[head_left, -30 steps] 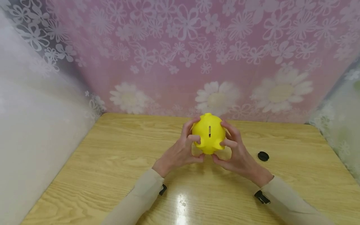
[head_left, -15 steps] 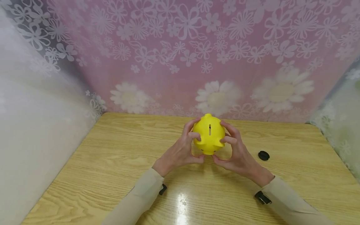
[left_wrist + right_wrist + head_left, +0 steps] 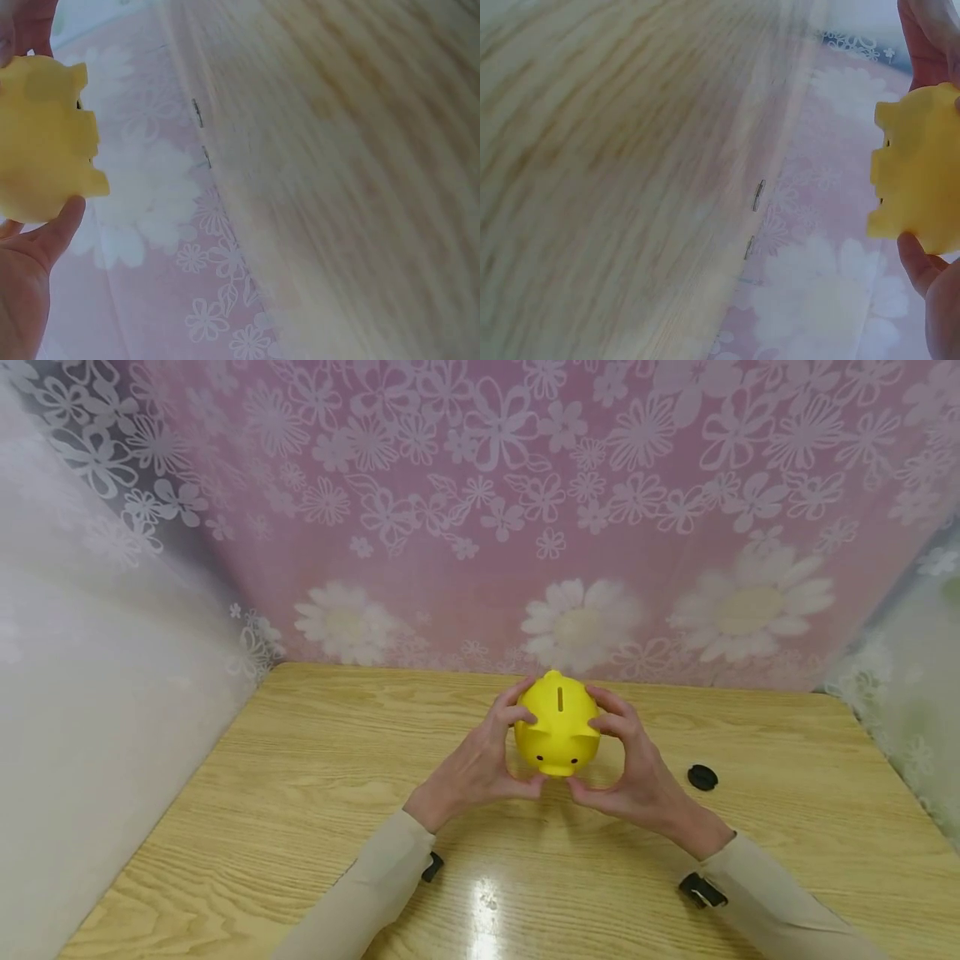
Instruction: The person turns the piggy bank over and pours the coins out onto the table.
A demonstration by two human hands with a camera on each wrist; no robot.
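Note:
A round yellow piggy bank [image 3: 558, 727] is held between both hands over the far middle of the table. Its coin slot is on top, and its snout and two dark eyes face the wearer. My left hand [image 3: 480, 752] grips its left side, fingers curled near the ear and thumb low by the snout. On the other side my right hand [image 3: 633, 760] grips it the same way. The left wrist view shows the piggy bank [image 3: 45, 139] from the face side with a thumb at its edge. The right wrist view shows the yellow piggy bank [image 3: 922, 169] between both hands.
A small round black stopper-like disc [image 3: 702, 777] lies on the wood-grain table [image 3: 337, 752], right of the right hand. Behind the table hangs a pink flowered cloth [image 3: 450, 527]. Pale flowered cloth also closes off the left and right sides.
The piggy bank has tilted back between the hands: its face and eyes have come up into view, and the coin slot has shifted toward the far side. Both hands keep their grip.

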